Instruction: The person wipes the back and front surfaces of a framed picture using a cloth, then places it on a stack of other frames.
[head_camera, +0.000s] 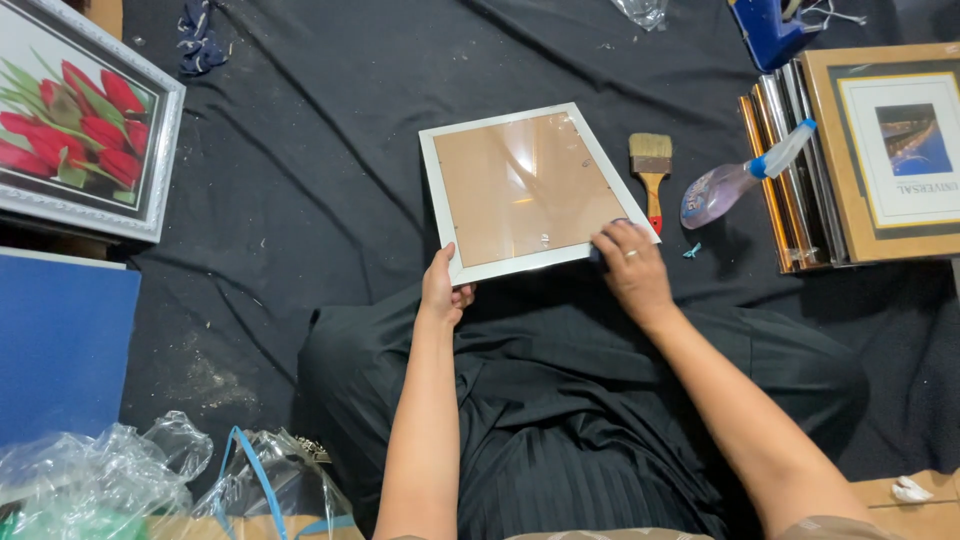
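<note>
Picture frame (530, 190), white-edged with a brown backing under glass, is held flat above the lap at the centre of the black cloth (330, 150). Its lower left corner is gripped by the left hand (442, 290), thumb on top and fingers curled beneath. The lower right corner is pressed by the right hand (632, 268), fingers spread flat over what seems a dark cloth, though this cannot be told for sure. No picture is seen inside; the glass appears already fitted. At 3 o'clock a paintbrush (651, 172) and a spray bottle (740, 180) lie just beside the frame, with stacked frames (880, 150) beyond. At 9 o'clock a framed tulip print (80, 120) is seen, and crumpled plastic (110, 480) at 7 o'clock.
</note>
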